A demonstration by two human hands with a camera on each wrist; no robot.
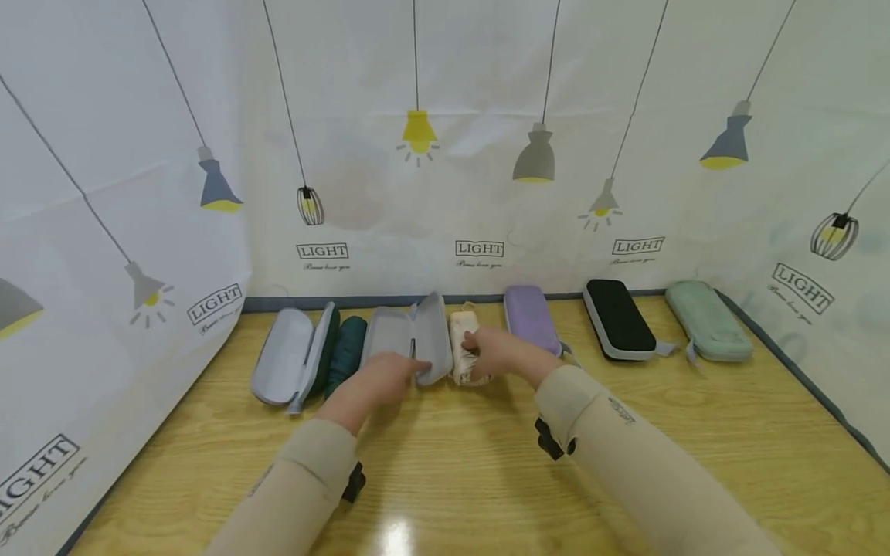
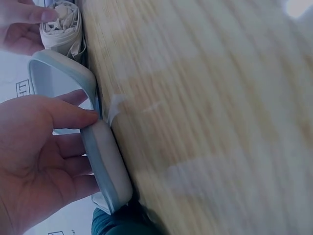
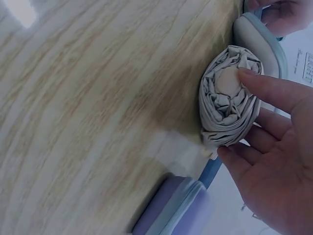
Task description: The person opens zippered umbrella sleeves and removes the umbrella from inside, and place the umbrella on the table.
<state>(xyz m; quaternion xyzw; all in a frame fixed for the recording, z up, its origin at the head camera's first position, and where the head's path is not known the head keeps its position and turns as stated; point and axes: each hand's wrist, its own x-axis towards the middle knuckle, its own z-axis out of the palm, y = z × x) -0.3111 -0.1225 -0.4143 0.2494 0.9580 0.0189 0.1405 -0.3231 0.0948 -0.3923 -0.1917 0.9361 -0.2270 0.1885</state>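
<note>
In the head view an open grey case (image 1: 389,328) lies near the back edge of the table, its lid (image 1: 436,332) raised on the right. My left hand (image 1: 385,378) grips its near rim, thumb outside (image 2: 73,116) and the other fingers reaching inside. Right beside the lid is a cream folded umbrella (image 1: 460,328), its fabric wrapped in creases round a pale round end (image 3: 227,81). My right hand (image 1: 494,351) holds this near end, the thumb on top of it and fingers along the side.
To the left are a dark green folded umbrella (image 1: 348,347) and an open case (image 1: 281,359) with pale lining. Closed purple (image 1: 531,316), black (image 1: 619,316) and mint (image 1: 709,320) cases lie on the right. A lamp-printed sheet (image 1: 473,201) stands behind the wooden table (image 1: 459,479).
</note>
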